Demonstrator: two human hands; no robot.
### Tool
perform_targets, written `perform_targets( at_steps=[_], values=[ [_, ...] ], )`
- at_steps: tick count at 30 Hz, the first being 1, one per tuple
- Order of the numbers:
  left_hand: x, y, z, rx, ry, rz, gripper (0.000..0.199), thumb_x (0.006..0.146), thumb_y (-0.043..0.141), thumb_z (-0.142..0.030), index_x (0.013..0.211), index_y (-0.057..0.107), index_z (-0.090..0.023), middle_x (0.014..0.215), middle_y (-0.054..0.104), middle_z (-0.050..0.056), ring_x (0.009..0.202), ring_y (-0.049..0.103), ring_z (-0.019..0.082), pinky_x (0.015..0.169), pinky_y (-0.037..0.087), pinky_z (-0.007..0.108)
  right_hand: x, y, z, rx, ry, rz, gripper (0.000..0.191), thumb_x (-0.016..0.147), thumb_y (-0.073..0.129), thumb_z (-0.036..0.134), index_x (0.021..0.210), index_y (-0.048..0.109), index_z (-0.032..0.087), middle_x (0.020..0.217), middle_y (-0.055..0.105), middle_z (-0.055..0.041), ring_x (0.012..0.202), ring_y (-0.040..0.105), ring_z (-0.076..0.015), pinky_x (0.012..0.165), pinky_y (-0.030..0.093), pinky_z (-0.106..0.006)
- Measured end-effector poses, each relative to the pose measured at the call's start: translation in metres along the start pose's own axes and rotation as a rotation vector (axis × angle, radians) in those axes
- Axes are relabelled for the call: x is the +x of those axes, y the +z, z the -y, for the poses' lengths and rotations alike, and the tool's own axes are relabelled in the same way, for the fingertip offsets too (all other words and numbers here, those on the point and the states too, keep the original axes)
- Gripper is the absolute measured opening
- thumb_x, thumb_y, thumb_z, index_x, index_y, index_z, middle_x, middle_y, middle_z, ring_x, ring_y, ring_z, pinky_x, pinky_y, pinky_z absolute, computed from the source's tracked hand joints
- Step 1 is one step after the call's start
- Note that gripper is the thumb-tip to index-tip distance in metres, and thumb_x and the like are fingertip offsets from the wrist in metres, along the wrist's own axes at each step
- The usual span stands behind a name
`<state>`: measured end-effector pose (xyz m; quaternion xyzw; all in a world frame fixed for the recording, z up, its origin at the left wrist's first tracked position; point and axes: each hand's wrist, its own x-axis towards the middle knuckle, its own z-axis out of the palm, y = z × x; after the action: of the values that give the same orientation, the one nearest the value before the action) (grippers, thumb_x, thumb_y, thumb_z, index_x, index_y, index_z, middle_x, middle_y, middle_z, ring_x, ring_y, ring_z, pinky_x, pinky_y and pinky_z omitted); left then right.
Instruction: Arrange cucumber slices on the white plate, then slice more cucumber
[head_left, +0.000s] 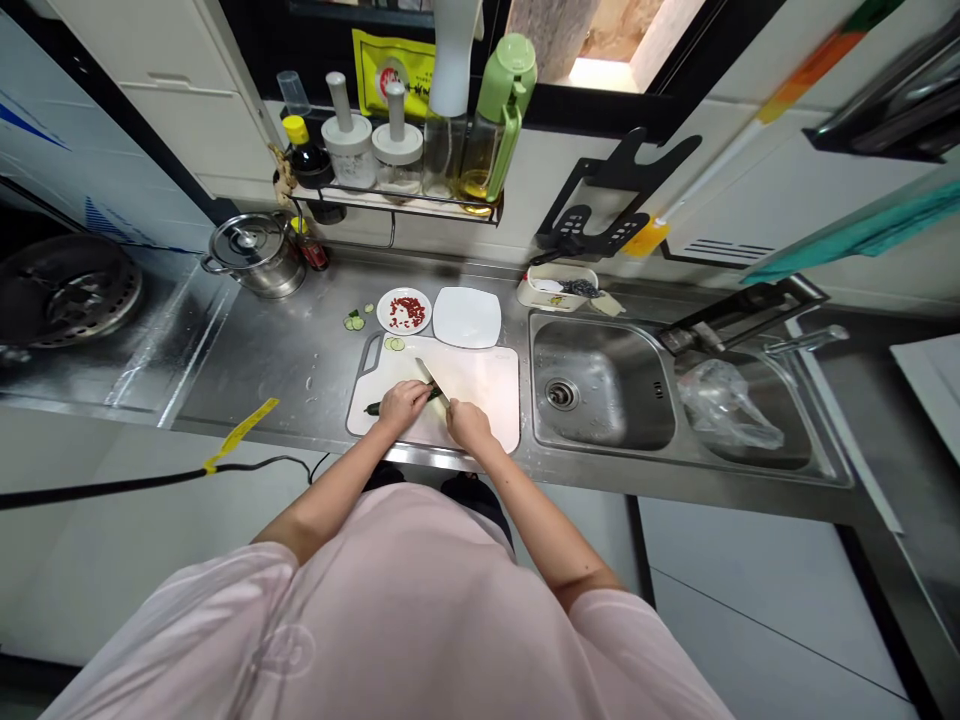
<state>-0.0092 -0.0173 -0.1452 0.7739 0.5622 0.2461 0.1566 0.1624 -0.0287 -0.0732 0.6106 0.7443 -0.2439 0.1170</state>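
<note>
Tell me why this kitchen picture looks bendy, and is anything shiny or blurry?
In the head view, the steel counter curves toward the edges, as a wide lens makes things do; light glares in streaks on it and in the sink; the pink shirt looks huge and stretched; nothing looks badly blurred.

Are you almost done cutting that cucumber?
Partly. Done: cucumber slices lie on the counter, one more slice sits on the cutting board, and chopped red bits are on a plate. In hand: the left hand holds the cucumber, and the right hand holds a knife against it. Left: the dark, uncut piece beside the left hand.
</note>
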Motion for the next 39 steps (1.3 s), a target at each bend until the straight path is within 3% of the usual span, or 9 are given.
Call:
perform_targets(
  at_steps=[9, 25, 35, 39],
  values=[
    [0.000, 0.001, 0.002, 0.010, 0.003, -0.001, 0.021, 0.090, 0.051, -0.028, 0.102, 0.069, -0.025, 0.100, 0.068, 0.003, 0.092, 0.059, 0.016, 0.083, 0.046, 0.029, -0.019, 0.007, -0.015, -0.007, 0.007, 0.027, 0.029, 0.095, 0.034, 0.024, 0.107, 0.059, 0.016, 0.098, 0.067, -0.0133, 0.093, 0.064, -0.0230, 0.075, 0.043, -0.029],
    [-0.001, 0.004, 0.003, 0.026, 0.026, -0.036, 0.022, 0.091, 0.050, -0.029, 0.101, 0.069, -0.025, 0.099, 0.068, 0.003, 0.091, 0.060, 0.016, 0.082, 0.046, 0.029, 0.026, 0.003, 0.013, 0.036, -0.007, -0.039, 0.031, 0.096, 0.032, 0.023, 0.112, 0.057, 0.015, 0.100, 0.067, -0.0126, 0.093, 0.063, -0.0209, 0.078, 0.043, -0.028],
    [-0.001, 0.002, 0.003, 0.014, 0.018, -0.043, 0.021, 0.091, 0.050, -0.028, 0.101, 0.069, -0.025, 0.099, 0.068, 0.003, 0.092, 0.060, 0.016, 0.082, 0.046, 0.029, -0.018, 0.014, -0.014, -0.006, 0.025, 0.052, 0.030, 0.095, 0.034, 0.025, 0.110, 0.058, 0.016, 0.100, 0.067, -0.0138, 0.094, 0.063, -0.0224, 0.077, 0.042, -0.029],
    [0.000, 0.001, 0.002, 0.009, 0.022, -0.041, 0.021, 0.091, 0.050, -0.028, 0.101, 0.069, -0.025, 0.099, 0.068, 0.003, 0.092, 0.060, 0.016, 0.082, 0.046, 0.029, -0.022, 0.014, -0.015, -0.012, 0.024, 0.043, 0.029, 0.095, 0.034, 0.024, 0.109, 0.059, 0.016, 0.099, 0.067, -0.0134, 0.093, 0.064, -0.0233, 0.075, 0.043, -0.029]
  ],
)
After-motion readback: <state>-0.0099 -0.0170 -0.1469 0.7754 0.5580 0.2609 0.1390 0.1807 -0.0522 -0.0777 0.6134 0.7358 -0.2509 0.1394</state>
